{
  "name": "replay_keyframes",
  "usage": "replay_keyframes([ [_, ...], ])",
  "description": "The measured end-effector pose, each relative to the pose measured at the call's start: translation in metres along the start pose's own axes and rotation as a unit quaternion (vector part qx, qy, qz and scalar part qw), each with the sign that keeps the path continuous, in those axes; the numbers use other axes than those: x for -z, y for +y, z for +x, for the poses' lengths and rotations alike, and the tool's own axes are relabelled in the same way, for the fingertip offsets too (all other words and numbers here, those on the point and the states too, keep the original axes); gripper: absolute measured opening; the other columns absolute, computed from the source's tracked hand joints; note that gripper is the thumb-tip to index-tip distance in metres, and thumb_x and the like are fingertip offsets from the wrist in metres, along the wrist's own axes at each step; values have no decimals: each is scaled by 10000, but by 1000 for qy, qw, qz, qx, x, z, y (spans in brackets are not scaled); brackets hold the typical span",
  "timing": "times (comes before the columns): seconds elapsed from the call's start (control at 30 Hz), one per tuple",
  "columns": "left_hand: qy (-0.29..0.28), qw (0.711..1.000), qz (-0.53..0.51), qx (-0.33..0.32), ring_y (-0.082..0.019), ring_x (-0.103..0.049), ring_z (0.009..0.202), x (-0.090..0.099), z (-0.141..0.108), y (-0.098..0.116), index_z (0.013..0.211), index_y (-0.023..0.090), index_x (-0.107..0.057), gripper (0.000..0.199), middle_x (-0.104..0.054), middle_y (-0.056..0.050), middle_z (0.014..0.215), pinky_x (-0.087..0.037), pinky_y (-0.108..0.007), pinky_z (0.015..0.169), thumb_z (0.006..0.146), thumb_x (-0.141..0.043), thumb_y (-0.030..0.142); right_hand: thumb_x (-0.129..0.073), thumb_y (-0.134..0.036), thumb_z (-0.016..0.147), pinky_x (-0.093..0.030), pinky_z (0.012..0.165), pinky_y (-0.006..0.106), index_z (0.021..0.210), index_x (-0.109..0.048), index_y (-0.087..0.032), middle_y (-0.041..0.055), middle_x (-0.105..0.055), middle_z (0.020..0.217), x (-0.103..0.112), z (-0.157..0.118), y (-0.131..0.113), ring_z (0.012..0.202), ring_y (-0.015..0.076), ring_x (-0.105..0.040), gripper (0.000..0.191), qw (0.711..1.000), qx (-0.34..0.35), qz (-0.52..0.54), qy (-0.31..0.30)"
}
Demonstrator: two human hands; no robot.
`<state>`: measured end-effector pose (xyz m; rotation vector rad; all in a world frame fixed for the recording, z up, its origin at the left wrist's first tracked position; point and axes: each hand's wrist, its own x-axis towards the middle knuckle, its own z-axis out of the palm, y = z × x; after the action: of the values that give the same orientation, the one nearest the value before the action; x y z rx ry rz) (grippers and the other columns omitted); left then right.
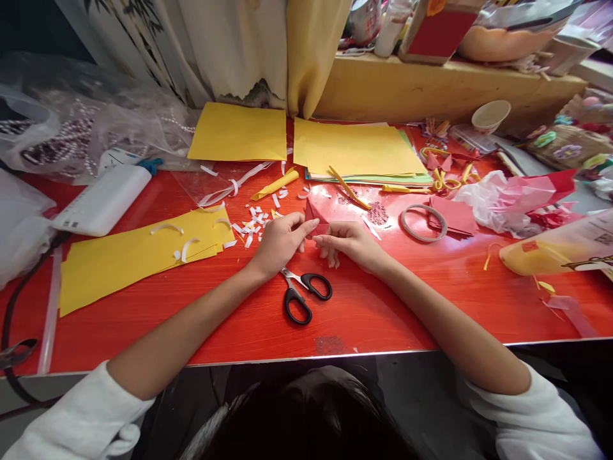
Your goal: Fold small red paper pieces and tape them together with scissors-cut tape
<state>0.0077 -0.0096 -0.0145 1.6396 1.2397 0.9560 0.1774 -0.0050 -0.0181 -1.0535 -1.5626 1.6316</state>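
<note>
Between my two hands, above the middle of the red table (383, 306), is a small folded red paper (312, 214). My left hand (283, 239) pinches its left side between thumb and fingers. My right hand (348, 244) has its thumb and forefinger closed at the paper's lower right edge, the other fingers curled below. Black-handled scissors (297, 287) lie just under my hands, blades partly beneath my left hand. White paper scraps (249, 227) are scattered to the left of my left hand.
Yellow sheets lie at the left (129, 255) and back (354, 147). A rolled yellow paper (275, 185) sits behind my hands. To the right are a tape ring (406, 223), red squares (457, 216) and a drink cup (550, 246). A white power strip (105, 198) is at the left.
</note>
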Motion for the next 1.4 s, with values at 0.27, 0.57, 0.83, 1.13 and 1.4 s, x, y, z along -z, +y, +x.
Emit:
replay_keyframes([
  [0.27, 11, 1000, -29, 3, -74, -412, 457, 0, 2, 0, 610, 167, -496, 371, -482, 48, 459, -337, -222, 529, 839, -531, 456, -672, -377, 776, -451, 397, 191, 644, -555, -130, -8, -613, 547, -2, 0, 0, 407, 81, -561, 303, 1000, 24, 7, 5],
  [0.57, 14, 998, -64, 15, -72, -428, 468, 0, 4, -4, 701, 161, -546, 337, -484, 44, 485, -342, -210, 513, 830, -547, 472, -620, -361, 827, -452, 439, 189, 695, -566, -130, 0, -631, 574, 2, 3, 4, 443, 84, -589, 272, 1000, 17, 15, 6],
  [0.83, 27, 988, -149, -25, -66, -475, 474, -1, 6, -5, 1173, 230, -487, 349, -492, 63, 616, -393, -201, 504, 843, -563, 314, -628, -361, 811, -466, 457, 211, 677, -576, -133, 8, -630, 596, 3, 0, -3, 463, 94, -589, 270, 999, -15, -2, -39],
  [1.13, 23, 987, -157, -34, -40, -486, 485, 1, 5, -4, 974, 174, -609, 176, -589, 20, 766, -404, -197, 520, 840, -559, 276, -669, -356, 789, -448, 462, 187, 786, -596, -148, -20, -611, 617, 6, 5, 6, 472, 71, -570, 220, 993, 8, 115, 32],
  [1.4, 55, 989, -133, -31, -31, -478, 502, 1, 5, -5, 992, 181, -618, 184, -623, -11, 944, -399, -195, 522, 848, -541, 266, -713, -338, 745, -458, 425, 184, 706, -562, -140, 7, -646, 607, 4, 5, 4, 448, 82, -585, 252, 994, -6, 104, 37],
])
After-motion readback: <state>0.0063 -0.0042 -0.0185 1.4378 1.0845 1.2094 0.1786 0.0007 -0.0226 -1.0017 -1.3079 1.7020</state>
